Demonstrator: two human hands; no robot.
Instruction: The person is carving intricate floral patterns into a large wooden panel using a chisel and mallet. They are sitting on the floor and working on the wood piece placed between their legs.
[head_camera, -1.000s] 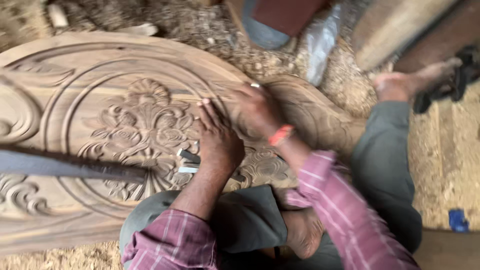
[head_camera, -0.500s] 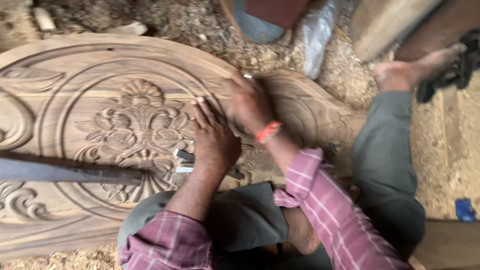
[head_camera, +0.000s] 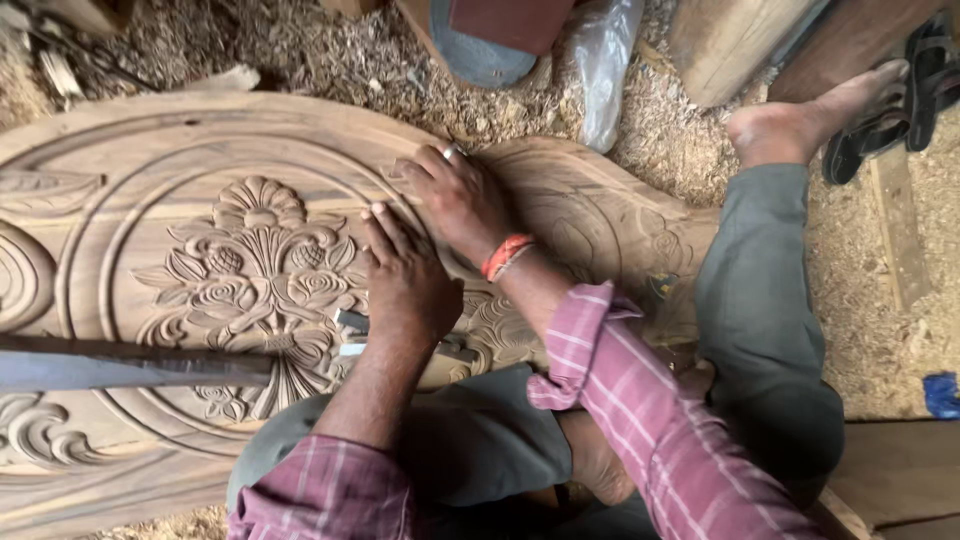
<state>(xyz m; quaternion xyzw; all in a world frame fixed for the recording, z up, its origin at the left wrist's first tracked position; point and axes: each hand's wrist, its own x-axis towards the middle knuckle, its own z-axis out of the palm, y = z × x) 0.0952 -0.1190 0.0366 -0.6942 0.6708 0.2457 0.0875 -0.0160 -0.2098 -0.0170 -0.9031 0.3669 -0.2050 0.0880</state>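
Wood shavings (head_camera: 330, 60) cover the workshop floor on all sides of a large carved wooden panel (head_camera: 150, 160), which lies flat on the floor in front of the seated person and partly across the knees.

Hand state: the left hand (head_camera: 405, 285) rests palm down on the floral relief (head_camera: 255, 285) at the panel centre, fingers (head_camera: 385, 230) extended and together, gripping nothing. A small metal tool (head_camera: 352, 322) shows just at its wrist side; whether the hand presses on it cannot be told. The right hand (head_camera: 455, 200) lies flat on the raised oval border beside the left, fingers spread slightly, holding nothing; it wears a ring and an orange wristband (head_camera: 505, 255).

Handling judgement: the panel looks heavy, rigid and dense. Its plain outer rim is the sound place to take hold. The fine petals and scrollwork appear liable to chip, so load should stay off them. Loose dust may make the surface slippery.

Surroundings and obstructions: a long dark bar (head_camera: 130, 365) crosses the lower left of the panel. A clear plastic bag (head_camera: 605, 60), timber blocks (head_camera: 735, 45) and black sandals (head_camera: 905, 90) lie beyond the far edge. The person's bare foot (head_camera: 800, 120) and grey-trousered leg (head_camera: 760, 300) bound the right end.
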